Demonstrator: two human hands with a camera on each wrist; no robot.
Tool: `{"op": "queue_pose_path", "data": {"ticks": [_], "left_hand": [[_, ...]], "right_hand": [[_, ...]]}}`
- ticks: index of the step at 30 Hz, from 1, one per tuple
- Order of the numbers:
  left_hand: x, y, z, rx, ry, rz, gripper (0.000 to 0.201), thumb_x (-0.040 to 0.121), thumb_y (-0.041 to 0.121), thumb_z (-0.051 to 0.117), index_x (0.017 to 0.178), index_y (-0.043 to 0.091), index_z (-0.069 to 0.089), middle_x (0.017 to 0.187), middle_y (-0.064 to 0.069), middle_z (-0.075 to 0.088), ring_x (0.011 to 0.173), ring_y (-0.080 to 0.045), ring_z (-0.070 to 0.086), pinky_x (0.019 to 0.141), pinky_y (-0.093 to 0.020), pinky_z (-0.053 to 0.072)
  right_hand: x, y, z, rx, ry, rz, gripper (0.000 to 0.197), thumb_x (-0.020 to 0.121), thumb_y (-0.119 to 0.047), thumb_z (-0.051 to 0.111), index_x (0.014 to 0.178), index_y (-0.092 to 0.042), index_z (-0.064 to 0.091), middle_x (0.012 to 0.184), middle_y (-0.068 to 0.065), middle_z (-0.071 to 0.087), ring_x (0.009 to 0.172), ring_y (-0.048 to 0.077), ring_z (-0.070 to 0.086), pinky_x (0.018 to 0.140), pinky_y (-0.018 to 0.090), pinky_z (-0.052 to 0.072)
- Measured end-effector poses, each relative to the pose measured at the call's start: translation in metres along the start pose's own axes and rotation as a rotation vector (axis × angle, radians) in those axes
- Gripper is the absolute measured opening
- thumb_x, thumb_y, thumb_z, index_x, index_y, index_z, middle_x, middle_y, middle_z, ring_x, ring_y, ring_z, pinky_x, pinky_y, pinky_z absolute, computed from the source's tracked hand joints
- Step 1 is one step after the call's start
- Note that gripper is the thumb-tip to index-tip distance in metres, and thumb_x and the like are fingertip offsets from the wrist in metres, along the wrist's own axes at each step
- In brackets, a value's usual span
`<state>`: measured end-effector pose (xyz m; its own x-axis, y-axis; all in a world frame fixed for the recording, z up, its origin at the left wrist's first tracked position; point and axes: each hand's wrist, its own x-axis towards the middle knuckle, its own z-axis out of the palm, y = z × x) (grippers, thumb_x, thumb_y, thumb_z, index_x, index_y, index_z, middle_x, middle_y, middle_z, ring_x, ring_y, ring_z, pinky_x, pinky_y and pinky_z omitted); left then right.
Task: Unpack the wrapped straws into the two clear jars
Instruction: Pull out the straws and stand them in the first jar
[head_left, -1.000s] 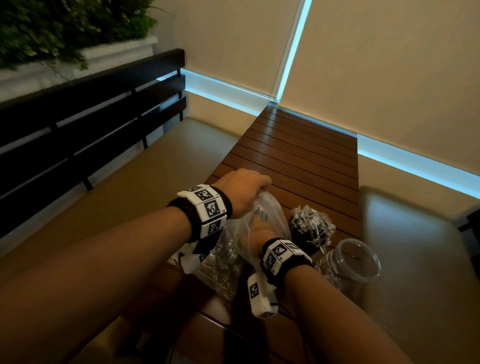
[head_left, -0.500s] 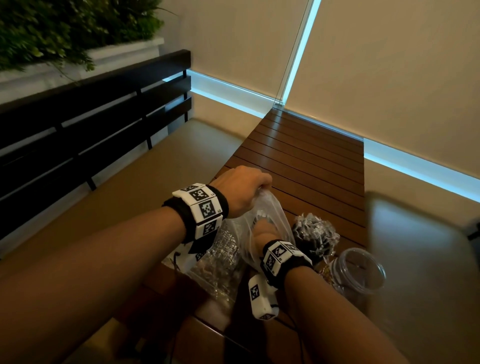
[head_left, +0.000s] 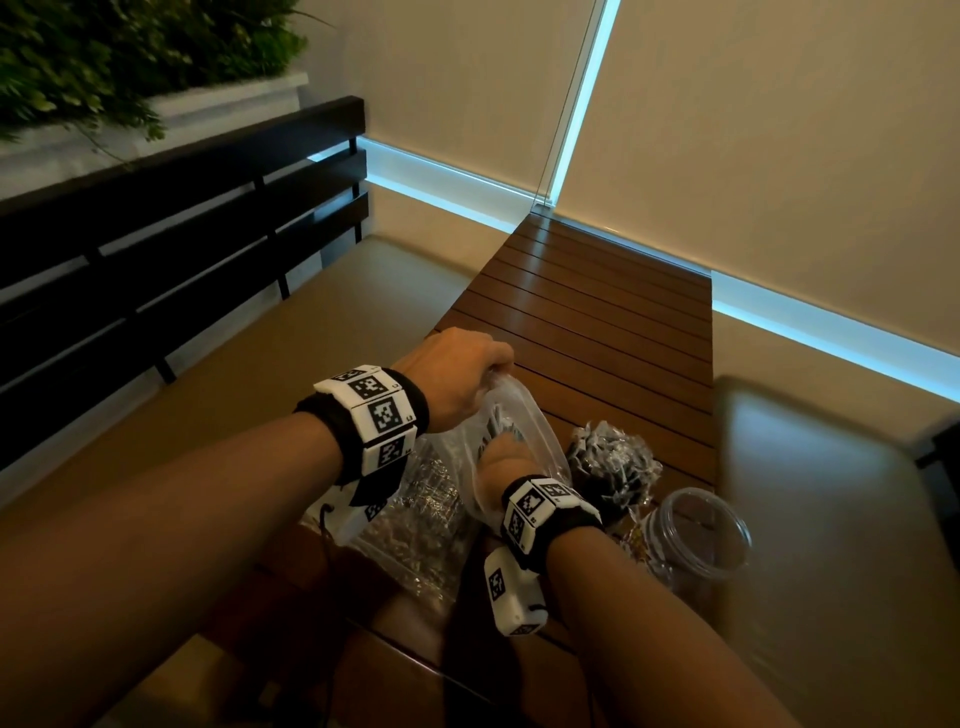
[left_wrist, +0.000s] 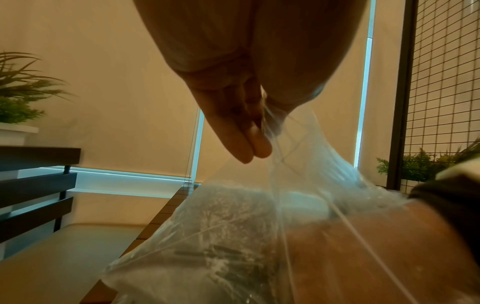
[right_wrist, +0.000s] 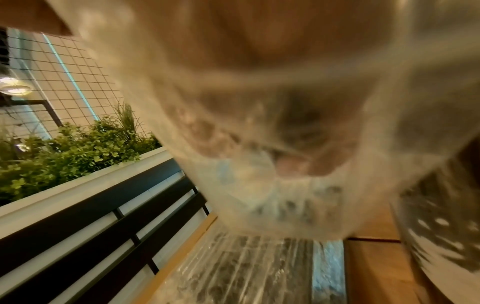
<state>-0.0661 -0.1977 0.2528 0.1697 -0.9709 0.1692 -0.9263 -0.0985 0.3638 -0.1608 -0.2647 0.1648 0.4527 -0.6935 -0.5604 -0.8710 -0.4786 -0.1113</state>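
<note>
My left hand (head_left: 467, 371) pinches the top edge of a clear plastic bag (head_left: 524, 415) and holds it up over the wooden table; the fingers (left_wrist: 249, 142) show against the stretched film of the bag (left_wrist: 233, 236). My right hand (head_left: 498, 462) is inside the bag, with its fingers (right_wrist: 298, 162) curled round dark wrapped straws (head_left: 496, 421); that view is blurred. One clear jar (head_left: 613, 467), right of the bag, is stuffed with wrapped straws. An empty clear jar (head_left: 696, 540) stands nearer me on the right.
A second flat bag of wrapped straws (head_left: 415, 514) lies on the slatted table (head_left: 597, 322) under my left wrist. A cushioned bench (head_left: 234, 338) with a black slatted back runs along the left. Another cushion (head_left: 831, 519) borders the table on the right.
Both hands stay at the bag, the left holding its top and the right inside it. Only the head view has shifted a little.
</note>
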Motion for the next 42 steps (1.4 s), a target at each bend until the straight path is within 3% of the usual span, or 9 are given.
{"op": "queue_pose_path", "data": {"ticks": [5,12,20,26,28,32,35,38,42], "left_hand": [[0.004,-0.006,0.005,-0.024,0.043,-0.053,0.01,0.094,0.011,0.053,0.096,0.014,0.062,0.092,-0.003,0.062,0.082,-0.021,0.056,0.077,-0.038,0.05],[0.017,-0.01,0.021,-0.023,0.025,-0.167,0.011,0.092,0.011,0.055,0.098,0.014,0.064,0.094,-0.005,0.065,0.087,-0.025,0.06,0.081,-0.039,0.052],[0.03,-0.002,0.032,-0.007,-0.03,-0.273,0.013,0.09,0.012,0.057,0.095,0.017,0.068,0.1,-0.008,0.069,0.09,-0.03,0.063,0.082,-0.039,0.054],[0.028,0.003,0.031,0.053,-0.055,-0.361,0.011,0.09,0.014,0.056,0.082,0.012,0.063,0.095,-0.014,0.068,0.081,-0.031,0.06,0.069,-0.033,0.048],[0.021,0.004,0.03,0.083,-0.159,-0.389,0.011,0.086,0.02,0.056,0.094,0.017,0.063,0.105,-0.012,0.067,0.083,-0.029,0.061,0.07,-0.032,0.05],[0.012,0.012,0.042,0.266,-0.414,-0.313,0.088,0.068,0.056,0.059,0.147,0.03,0.029,0.15,-0.008,0.033,0.134,-0.031,0.037,0.108,-0.05,0.032],[0.016,0.034,0.035,-0.132,-0.316,-0.183,0.086,0.067,0.051,0.062,0.146,0.033,0.033,0.146,-0.005,0.038,0.135,-0.028,0.037,0.112,-0.05,0.03],[0.02,0.054,0.02,-0.789,-0.197,-0.129,0.036,0.082,0.04,0.066,0.108,0.015,0.065,0.104,-0.002,0.069,0.102,-0.016,0.064,0.097,-0.033,0.048],[0.024,0.069,0.015,-1.073,0.118,-0.415,0.04,0.086,0.053,0.064,0.081,0.013,0.069,0.089,-0.003,0.075,0.09,-0.019,0.069,0.091,-0.041,0.052]], "right_hand": [[-0.013,0.002,-0.014,0.028,0.021,-0.045,0.062,0.101,-0.014,0.048,0.15,0.005,0.016,0.152,0.023,0.033,0.134,0.033,0.043,0.105,0.037,0.04],[-0.058,0.014,-0.054,-0.115,0.096,-0.202,0.036,0.096,-0.027,0.059,0.125,-0.006,0.057,0.11,0.011,0.062,0.1,0.027,0.061,0.086,0.037,0.053],[-0.123,0.062,-0.109,-0.258,0.156,-0.221,0.024,0.09,-0.04,0.066,0.096,-0.018,0.056,0.084,0.001,0.06,0.082,0.02,0.062,0.08,0.038,0.057],[-0.16,0.106,-0.133,-0.188,0.15,-0.273,0.026,0.097,-0.046,0.053,0.083,-0.024,0.052,0.081,-0.005,0.058,0.071,0.008,0.053,0.058,0.024,0.039],[-0.164,0.116,-0.137,-0.073,0.178,-0.314,0.025,0.098,-0.046,0.053,0.082,-0.026,0.053,0.081,-0.005,0.06,0.071,0.009,0.055,0.059,0.024,0.039],[-0.134,0.115,-0.117,0.295,0.395,-0.388,0.028,0.098,-0.047,0.05,0.095,-0.02,0.056,0.088,0.0,0.064,0.076,0.015,0.061,0.069,0.033,0.052],[-0.103,0.104,-0.08,0.504,0.525,-0.404,0.028,0.101,-0.041,0.047,0.098,-0.014,0.053,0.082,0.0,0.062,0.072,0.016,0.059,0.067,0.041,0.051],[-0.086,0.086,-0.052,0.578,0.552,-0.468,0.02,0.103,-0.03,0.043,0.112,-0.013,0.049,0.087,0.0,0.063,0.069,0.016,0.057,0.065,0.037,0.046],[-0.086,0.059,-0.04,0.616,0.591,-0.616,0.03,0.104,-0.019,0.041,0.131,-0.007,0.039,0.089,0.005,0.063,0.067,0.016,0.057,0.058,0.02,0.042]]}}
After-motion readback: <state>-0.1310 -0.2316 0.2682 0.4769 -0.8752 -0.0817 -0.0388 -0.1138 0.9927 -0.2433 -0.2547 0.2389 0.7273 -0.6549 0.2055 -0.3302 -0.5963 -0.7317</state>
